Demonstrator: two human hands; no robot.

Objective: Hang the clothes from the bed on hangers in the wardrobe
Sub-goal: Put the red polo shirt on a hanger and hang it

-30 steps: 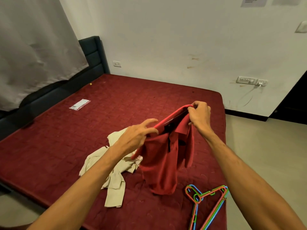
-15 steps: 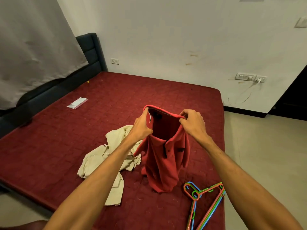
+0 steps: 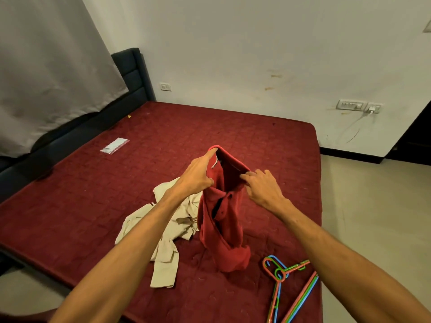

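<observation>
Hands (image 3: 198,176) on limp red shirt (image 3: 221,231)

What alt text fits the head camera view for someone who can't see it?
A left hand and right hand hold a red polo shirt up by its collar over a maroon mattress. A crumpled beige garment lies left of it, coloured plastic hangers to its right.

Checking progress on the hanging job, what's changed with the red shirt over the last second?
The left hand moved up and gripped the collar of the red shirt; with the right hand it spread the neck open. The beige garment, hangers and packet on the bed stayed put.
</observation>
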